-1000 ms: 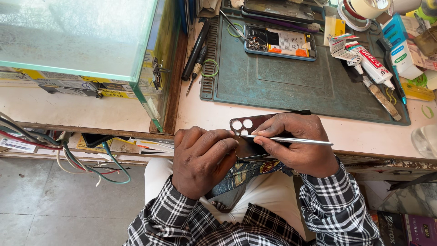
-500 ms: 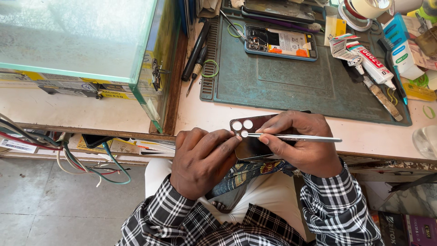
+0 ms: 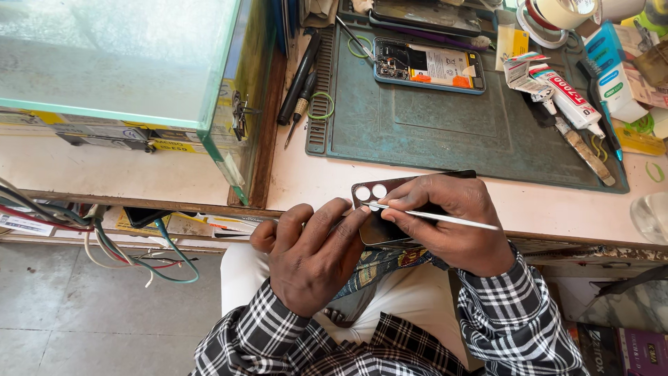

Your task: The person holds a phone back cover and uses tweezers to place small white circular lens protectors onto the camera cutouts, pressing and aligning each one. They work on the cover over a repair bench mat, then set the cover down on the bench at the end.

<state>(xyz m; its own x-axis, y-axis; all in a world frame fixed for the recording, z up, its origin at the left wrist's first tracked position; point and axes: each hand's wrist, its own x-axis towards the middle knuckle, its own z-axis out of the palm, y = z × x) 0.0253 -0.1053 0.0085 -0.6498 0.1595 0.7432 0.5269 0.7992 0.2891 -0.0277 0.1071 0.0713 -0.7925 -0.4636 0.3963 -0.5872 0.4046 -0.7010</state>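
Note:
A dark phone back cover [image 3: 382, 221] with two round camera holes lies at the counter's front edge. My left hand [image 3: 316, 254] steadies it from the left, fingers on its side. My right hand [image 3: 449, 221] rests over its right part and grips a thin silver metal tool [image 3: 445, 218], whose tip touches the cover just below the camera holes. Both arms wear a black-and-white checked shirt.
A teal work mat [image 3: 445, 132] carries an opened phone [image 3: 428, 66] with its insides showing. Screwdrivers [image 3: 299, 90] lie left of the mat, glue tubes [image 3: 567, 97] and tape rolls [image 3: 557, 14] to the right. A glass case [image 3: 125, 63] stands left; loose wires [image 3: 104, 237] hang below.
The silver tool's tip has slid a little along the cover near the camera holes. Both hands stay in nearly the same place.

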